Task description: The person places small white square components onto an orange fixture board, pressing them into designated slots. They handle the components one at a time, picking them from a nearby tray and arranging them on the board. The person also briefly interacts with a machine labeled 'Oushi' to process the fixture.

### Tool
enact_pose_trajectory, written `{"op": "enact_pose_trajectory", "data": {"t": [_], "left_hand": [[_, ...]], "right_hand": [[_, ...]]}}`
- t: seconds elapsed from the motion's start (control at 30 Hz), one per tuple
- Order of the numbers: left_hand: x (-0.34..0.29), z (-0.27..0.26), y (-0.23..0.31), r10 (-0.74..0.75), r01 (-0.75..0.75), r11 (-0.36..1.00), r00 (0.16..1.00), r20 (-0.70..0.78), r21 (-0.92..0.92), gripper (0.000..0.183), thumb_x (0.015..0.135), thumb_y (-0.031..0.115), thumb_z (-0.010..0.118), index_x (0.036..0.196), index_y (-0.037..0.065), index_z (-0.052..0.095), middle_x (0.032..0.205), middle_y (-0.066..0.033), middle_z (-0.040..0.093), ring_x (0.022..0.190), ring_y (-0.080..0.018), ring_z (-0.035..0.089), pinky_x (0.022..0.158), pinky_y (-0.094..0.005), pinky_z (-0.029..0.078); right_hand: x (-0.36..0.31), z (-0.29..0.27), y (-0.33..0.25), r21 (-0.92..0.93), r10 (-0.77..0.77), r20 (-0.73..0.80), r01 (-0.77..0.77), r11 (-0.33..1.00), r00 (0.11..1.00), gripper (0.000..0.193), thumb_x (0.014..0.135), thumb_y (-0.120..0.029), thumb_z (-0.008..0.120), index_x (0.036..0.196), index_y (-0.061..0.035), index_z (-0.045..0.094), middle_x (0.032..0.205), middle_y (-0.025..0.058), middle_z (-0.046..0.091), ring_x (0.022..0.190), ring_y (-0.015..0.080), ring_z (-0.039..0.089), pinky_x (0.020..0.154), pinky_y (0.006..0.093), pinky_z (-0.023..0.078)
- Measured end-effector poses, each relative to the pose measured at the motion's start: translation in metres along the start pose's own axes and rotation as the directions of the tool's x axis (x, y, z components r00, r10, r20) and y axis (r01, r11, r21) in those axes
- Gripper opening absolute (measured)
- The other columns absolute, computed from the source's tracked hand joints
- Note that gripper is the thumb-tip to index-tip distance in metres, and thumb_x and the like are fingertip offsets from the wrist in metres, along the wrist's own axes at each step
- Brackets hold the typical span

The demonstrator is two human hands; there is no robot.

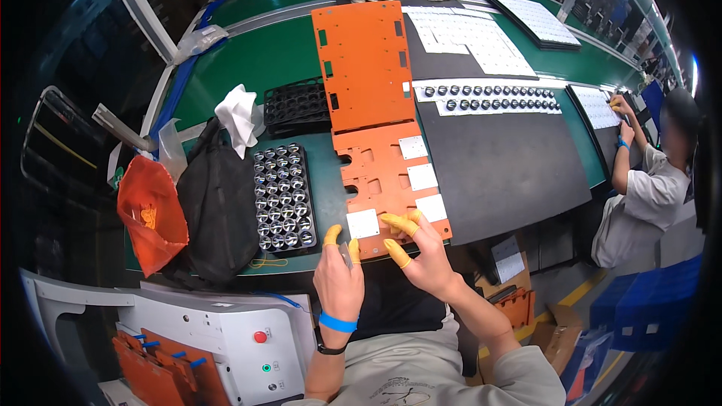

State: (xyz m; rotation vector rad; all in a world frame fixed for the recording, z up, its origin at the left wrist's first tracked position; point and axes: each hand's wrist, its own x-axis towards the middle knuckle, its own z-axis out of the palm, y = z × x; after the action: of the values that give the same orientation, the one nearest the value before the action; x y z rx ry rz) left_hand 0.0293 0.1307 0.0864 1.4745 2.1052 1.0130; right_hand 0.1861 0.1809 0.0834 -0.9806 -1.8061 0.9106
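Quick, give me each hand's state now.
Left hand: closed on a small grey flat piece.
Right hand: open, fingertips on the orange cut-out plate.

Head view: one camera, worn on the person's head, the left of a side-by-side pair. Looks forward and steeply down over the person's own chest and forearms, which enter from the lower edge. Wide fisheye lens: straight edges bend toward the rim, and the corners fall to black. Nearest: the left hand point(340, 277) and right hand point(423, 249), close under the lens at lower centre. Middle range: the green tabletop point(248, 68), running away toward the top edge. Far range: a second person point(653, 180) at the right rim, small and bent by the lens. Picture upright, not mirrored. No second view shown, so no shared area to record.
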Motion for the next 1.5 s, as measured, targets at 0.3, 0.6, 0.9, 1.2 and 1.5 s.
{"op": "enact_pose_trajectory", "data": {"t": [0.3,0.6,0.9,1.2,1.5], "left_hand": [[-0.060,-0.025,-0.021,-0.019,0.030,0.983,0.998,0.059,-0.181,0.049,0.088,0.018,0.074,0.126,-0.001,0.050,0.100,-0.0249,0.066,0.087,-0.0445,0.064,0.077,-0.0488,0.051],[-0.074,-0.038,-0.057,0.032,0.306,0.610,0.912,0.409,-0.730,0.038,0.095,0.011,0.055,0.130,0.002,0.043,0.100,-0.0050,0.043,0.085,-0.0140,0.041,0.081,-0.0248,0.038],[-0.058,-0.041,-0.068,0.169,0.329,0.503,0.869,0.465,-0.799,0.046,0.098,0.027,0.068,0.133,-0.001,0.056,0.109,-0.0017,0.062,0.091,-0.0066,0.052,0.086,-0.0208,0.042],[-0.053,-0.058,-0.063,0.027,0.396,0.093,0.916,0.400,-0.914,0.078,0.079,0.039,0.086,0.138,0.004,0.049,0.116,-0.0094,0.066,0.084,-0.0073,0.059,0.060,-0.0188,0.045],[-0.044,-0.059,-0.054,0.038,0.097,0.208,0.993,0.107,-0.973,0.072,0.075,0.029,0.090,0.130,0.003,0.051,0.131,-0.0178,0.060,0.118,-0.0241,0.062,0.100,-0.0360,0.050]], "right_hand": [[0.049,0.046,-0.027,-0.222,-0.263,0.065,0.271,0.937,0.963,0.033,0.085,-0.008,0.076,0.116,-0.0021,0.067,0.092,0.0096,0.058,0.078,0.0256,0.059,0.066,0.0360,0.049],[0.095,0.086,-0.038,-0.508,0.023,0.243,0.107,0.854,0.970,0.030,0.083,-0.026,0.078,0.096,-0.0002,0.071,0.081,0.0135,0.065,0.073,0.0340,0.066,0.064,0.0448,0.050],[0.106,0.092,-0.035,-0.589,0.046,0.273,0.129,0.798,0.961,0.028,0.080,-0.026,0.080,0.093,-0.0030,0.072,0.085,0.0127,0.070,0.074,0.0336,0.069,0.065,0.0454,0.052],[0.080,0.064,-0.065,-0.038,0.056,0.311,-0.047,0.998,0.949,0.028,0.078,-0.021,0.081,0.093,-0.0025,0.068,0.074,0.0060,0.061,0.056,0.0158,0.054,0.054,0.0304,0.044],[0.017,0.048,-0.065,0.371,-0.196,0.341,0.060,0.927,0.919,0.035,0.077,-0.008,0.079,0.111,-0.0031,0.071,0.076,-0.0006,0.058,0.056,0.0069,0.042,0.051,0.0216,0.034]]}}
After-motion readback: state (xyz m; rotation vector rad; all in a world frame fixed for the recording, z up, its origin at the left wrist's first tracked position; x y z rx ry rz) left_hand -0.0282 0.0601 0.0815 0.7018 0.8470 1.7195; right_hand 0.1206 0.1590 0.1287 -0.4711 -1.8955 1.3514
